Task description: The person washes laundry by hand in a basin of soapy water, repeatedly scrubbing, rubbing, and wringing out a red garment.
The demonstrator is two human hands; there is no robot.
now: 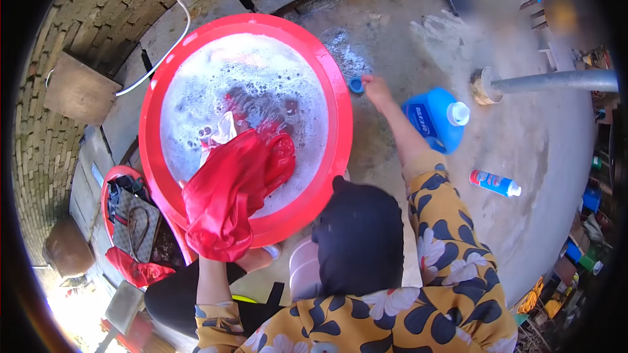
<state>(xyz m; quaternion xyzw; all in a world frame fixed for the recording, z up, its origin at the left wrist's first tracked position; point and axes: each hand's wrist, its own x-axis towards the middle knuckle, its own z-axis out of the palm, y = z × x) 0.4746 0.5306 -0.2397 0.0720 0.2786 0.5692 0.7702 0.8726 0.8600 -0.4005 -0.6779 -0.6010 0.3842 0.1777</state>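
Red cloth [226,189] covers the left fingers (grip hidden, cannot tell); right fingers [370,80] pinch a blue cap [355,85].

Extends right arm [407,132] forward, angled inward, with right grip [370,83] in a fingertip pinch. Reaches forward with left forearm [212,282], bare near the wrist; left grip hidden.

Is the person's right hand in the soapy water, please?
No, the right hand holds a small round blue item outside the red tub.
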